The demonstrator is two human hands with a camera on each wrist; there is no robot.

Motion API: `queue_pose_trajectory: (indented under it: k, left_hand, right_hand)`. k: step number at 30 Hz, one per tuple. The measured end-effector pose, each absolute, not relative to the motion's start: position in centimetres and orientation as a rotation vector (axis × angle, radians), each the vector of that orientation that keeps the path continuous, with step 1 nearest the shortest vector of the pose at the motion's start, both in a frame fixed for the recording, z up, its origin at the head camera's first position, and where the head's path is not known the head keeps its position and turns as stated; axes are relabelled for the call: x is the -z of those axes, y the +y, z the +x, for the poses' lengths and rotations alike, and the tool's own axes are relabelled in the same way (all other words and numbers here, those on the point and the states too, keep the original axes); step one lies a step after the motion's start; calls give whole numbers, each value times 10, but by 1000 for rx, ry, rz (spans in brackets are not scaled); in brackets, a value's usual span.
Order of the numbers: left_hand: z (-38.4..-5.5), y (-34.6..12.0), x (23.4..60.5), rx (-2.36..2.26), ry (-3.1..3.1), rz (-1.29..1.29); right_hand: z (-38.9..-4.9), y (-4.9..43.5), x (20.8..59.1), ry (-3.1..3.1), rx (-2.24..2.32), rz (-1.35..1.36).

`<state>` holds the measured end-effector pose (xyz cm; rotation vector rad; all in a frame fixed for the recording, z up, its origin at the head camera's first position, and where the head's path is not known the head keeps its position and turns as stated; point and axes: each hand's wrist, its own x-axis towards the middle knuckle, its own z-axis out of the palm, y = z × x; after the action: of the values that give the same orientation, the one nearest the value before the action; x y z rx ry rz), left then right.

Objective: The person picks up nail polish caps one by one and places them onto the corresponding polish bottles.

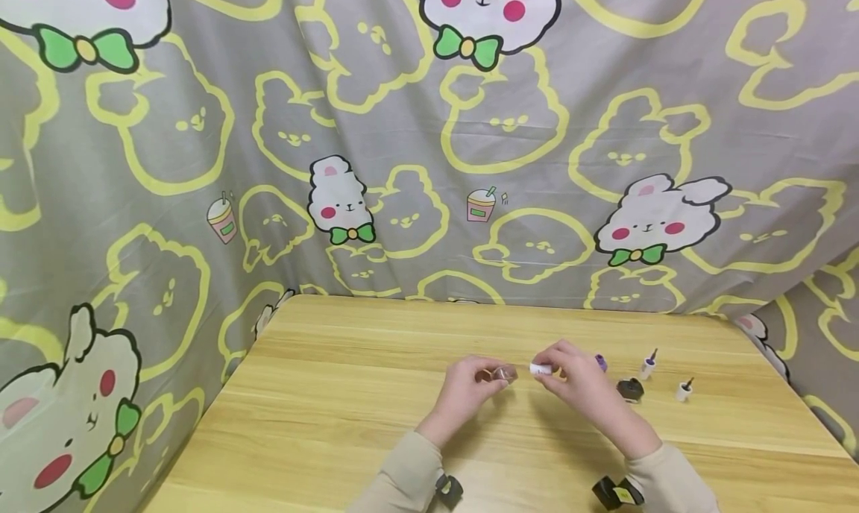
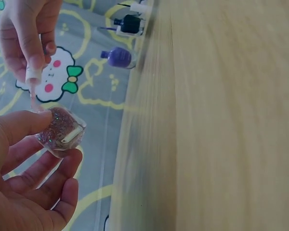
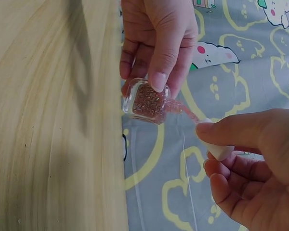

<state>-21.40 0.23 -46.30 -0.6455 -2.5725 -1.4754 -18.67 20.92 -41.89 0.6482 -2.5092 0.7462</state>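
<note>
Pinching glittery bottle (image 3: 148,102): left hand (image 1: 466,382) | gripping white cap (image 3: 218,148) (brush (image 3: 189,113) attached) between thumb and fingers: right hand (image 1: 570,371)

Nothing actually readable here, tbh. The held white cap (image 1: 540,369) seems to have some tiny marks on it, way too small to make out, and the yellow label (image 1: 624,493) on the black strap (image 1: 606,492) is just as illegible.

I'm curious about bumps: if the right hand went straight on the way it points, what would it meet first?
Most likely the glitter bottle in the left hand; whether the brush on the white cap touches it is hard to tell.
</note>
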Motion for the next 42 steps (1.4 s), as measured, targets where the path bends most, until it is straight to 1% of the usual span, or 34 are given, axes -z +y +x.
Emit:
queue_pose_trajectory:
  k: [8, 22, 34, 38, 42]
  left_hand:
    - [-210, 5, 461, 1386, -2556, -710]
    - [-202, 11, 457, 1269, -2577, -747]
    - [-201, 13, 461, 1181, -2590, -792]
    - [-203, 11, 461, 1280, -2603, -772]
    - [-206, 9, 461, 1554, -2598, -693]
  right_hand:
    - [-186, 206, 421, -2529, -706, 651]
    - [-188, 202, 429, -2407, -611, 845]
    - [-188, 203, 432, -2422, -562, 922]
    - [-188, 205, 430, -2473, -621, 885]
    - [-188, 208, 427, -2515, -747, 804]
